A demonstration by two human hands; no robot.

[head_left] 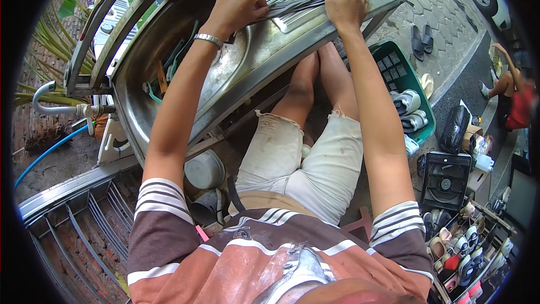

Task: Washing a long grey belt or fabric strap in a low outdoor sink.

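Across the ribbed drainboard of a metal sink [236, 98] lies a looped bundle of thin grey cord [306, 1]; whether it is laces or cable I cannot tell. At its right end, my right hand [346, 7] is closed on the loops, thumb and fingers together. My left hand [241, 10], with a metal wristband above it, is closed at the cord's left end, over the edge of the basin. The fingers there are partly hidden. Below the left forearm, brushes [151, 91] with green handles lie in the basin.
A green basket [388, 59] of shoes stands right of my legs. Dark slippers [422, 42] lie on the paving beyond. At lower right are a black case [445, 177] and a rack of shoes [464, 247]. A bent grey pipe [48, 107] stands left of the sink. Another person sits far right.
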